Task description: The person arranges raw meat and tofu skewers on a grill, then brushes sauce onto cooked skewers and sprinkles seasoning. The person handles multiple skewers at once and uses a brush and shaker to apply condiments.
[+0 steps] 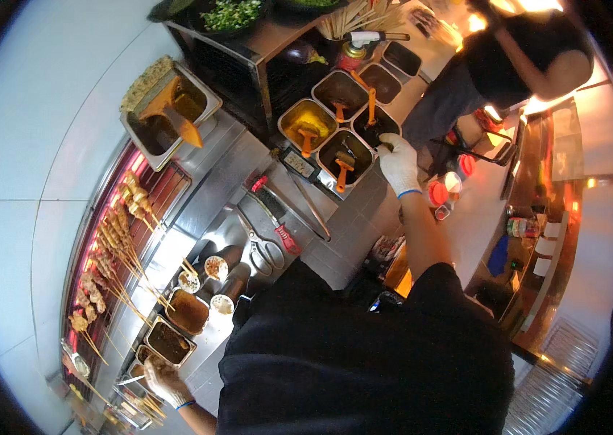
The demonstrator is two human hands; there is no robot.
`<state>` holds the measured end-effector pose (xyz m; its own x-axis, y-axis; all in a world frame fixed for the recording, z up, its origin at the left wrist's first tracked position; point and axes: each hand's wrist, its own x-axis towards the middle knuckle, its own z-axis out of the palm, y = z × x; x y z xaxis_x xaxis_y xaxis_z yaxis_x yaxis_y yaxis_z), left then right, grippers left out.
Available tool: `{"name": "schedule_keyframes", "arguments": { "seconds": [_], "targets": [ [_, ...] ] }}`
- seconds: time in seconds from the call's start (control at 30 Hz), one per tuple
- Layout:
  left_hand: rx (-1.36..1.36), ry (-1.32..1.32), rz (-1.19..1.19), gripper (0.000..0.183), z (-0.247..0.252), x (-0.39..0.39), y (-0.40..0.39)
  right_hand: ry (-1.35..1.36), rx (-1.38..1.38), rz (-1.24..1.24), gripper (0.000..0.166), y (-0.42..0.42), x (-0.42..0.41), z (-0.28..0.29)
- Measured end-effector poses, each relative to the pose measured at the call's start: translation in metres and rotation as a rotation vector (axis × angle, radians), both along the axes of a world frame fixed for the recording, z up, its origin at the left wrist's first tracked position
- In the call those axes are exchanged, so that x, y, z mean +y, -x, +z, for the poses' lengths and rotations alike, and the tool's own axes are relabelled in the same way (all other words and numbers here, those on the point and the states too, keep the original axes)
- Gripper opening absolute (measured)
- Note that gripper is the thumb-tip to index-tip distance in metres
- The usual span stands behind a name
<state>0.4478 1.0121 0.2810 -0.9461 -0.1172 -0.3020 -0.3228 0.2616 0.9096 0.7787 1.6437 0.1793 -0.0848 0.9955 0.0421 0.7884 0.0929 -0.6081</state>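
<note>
My left hand [164, 380], in a white knit glove, is at the lower left over the small metal spice containers; whether its fingers hold anything is unclear. Beside it is a square container of dark seasoning [170, 341]. My right hand [397, 163], gloved too, touches the rim area of a metal sauce container [363, 117] with an orange-handled brush; its fingertips are partly hidden. Nearby stand a container of yellow oil [320, 117] and another sauce container [358, 147], each with a brush. Meat skewers [116, 223] lie across the glowing grill [173, 187] on the left.
Kitchen scissors [260, 250], a red-handled tool [284, 236] and tongs [312, 209] lie on the steel counter. A deep metal container [205, 111] stands beyond the grill. A blowtorch [363, 41] is at the top. A co-worker [524, 60] stands at the upper right.
</note>
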Motion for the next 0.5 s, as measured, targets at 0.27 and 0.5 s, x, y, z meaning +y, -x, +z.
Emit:
{"name": "schedule_keyframes", "arguments": {
  "seconds": [0.27,0.5],
  "targets": [
    [0.190,1.323,-0.081,0.086,0.029,0.027,0.067,-0.074,0.047,-0.254,0.043,0.015,0.112,0.011],
    [0.002,1.371,-0.191,0.088,0.007,0.035,0.093,0.420,-0.144,-0.162,0.064,-0.003,0.235,-0.059]
  ]
}}
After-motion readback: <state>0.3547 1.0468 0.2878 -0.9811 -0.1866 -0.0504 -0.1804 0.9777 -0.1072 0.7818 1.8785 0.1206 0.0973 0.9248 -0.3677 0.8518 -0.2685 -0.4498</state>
